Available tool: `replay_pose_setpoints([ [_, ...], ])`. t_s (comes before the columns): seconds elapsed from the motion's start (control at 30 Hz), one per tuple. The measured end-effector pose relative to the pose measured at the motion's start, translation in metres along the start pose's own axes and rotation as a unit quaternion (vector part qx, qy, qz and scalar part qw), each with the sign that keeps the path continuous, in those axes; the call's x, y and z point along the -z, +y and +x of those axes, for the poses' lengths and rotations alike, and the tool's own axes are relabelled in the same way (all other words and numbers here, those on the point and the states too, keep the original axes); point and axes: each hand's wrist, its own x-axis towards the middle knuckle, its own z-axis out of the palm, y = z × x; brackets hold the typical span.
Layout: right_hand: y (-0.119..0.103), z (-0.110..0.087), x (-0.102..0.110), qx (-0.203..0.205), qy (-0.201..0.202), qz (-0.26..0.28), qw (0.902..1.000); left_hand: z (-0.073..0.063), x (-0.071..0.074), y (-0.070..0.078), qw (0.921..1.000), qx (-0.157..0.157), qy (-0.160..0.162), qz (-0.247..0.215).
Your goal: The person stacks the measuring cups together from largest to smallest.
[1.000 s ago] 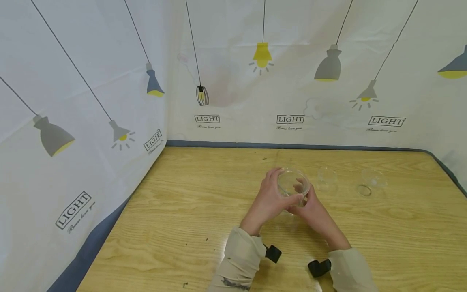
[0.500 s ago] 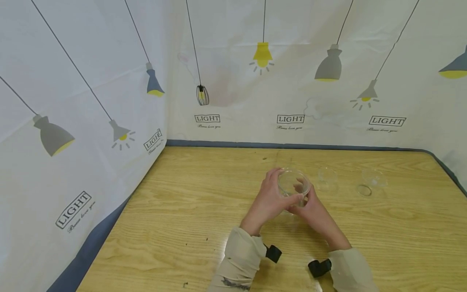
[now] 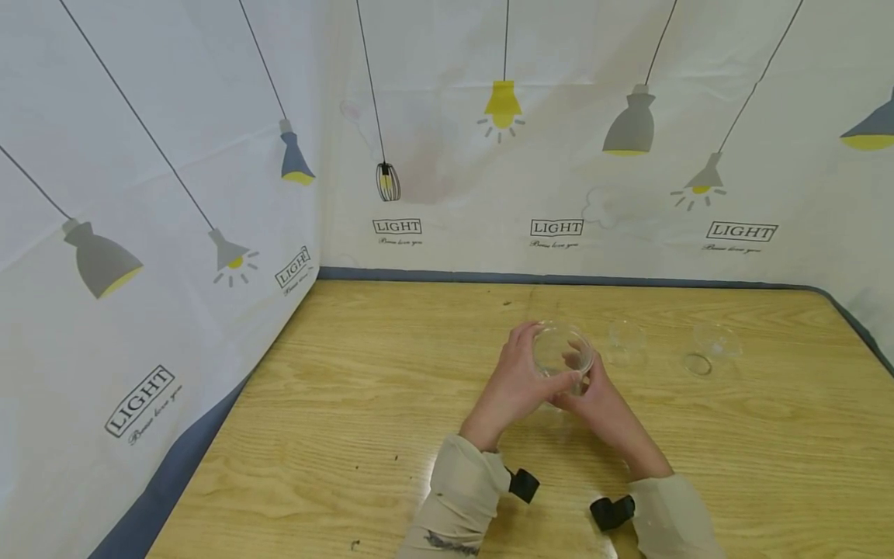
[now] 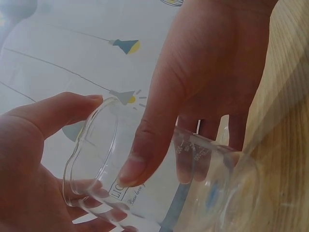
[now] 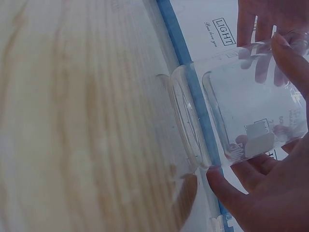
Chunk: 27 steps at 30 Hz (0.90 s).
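A clear glass beaker [image 3: 559,348] is held upright between both hands. My left hand [image 3: 513,380] grips its left side, thumb across the front near the rim. From the right, my right hand [image 3: 606,407] grips it too, its thumb lower on the front wall. In the left wrist view the beaker [image 4: 193,203] shows a lipped rim and printed scale marks. In the right wrist view a second curved bottom shows inside the beaker [image 5: 241,108], above the outer base. Some fingers are seen only through the glass.
Two other clear glass vessels, one [image 3: 626,341] nearer and one [image 3: 715,341] farther right, are on the wooden table [image 3: 335,435]. A printed white cloth [image 3: 454,155] hangs behind and to the left. Black wrist mounts [image 3: 522,486] sit by the sleeves.
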Motion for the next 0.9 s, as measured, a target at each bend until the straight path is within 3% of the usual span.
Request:
replay_pose_setpoints([
  [0.57, -0.0019, -0.0003, 0.0005, -0.003, -0.003, 0.008, 1.0, -0.0012, 0.0025, 0.0032, 0.9999, 0.01, 0.001, 0.013],
  [0.9, -0.0001, 0.0008, 0.0012, -0.005, 0.002, 0.0, 1.0, -0.0016, 0.0062, 0.0055, 0.9954, 0.006, 0.009, 0.095],
])
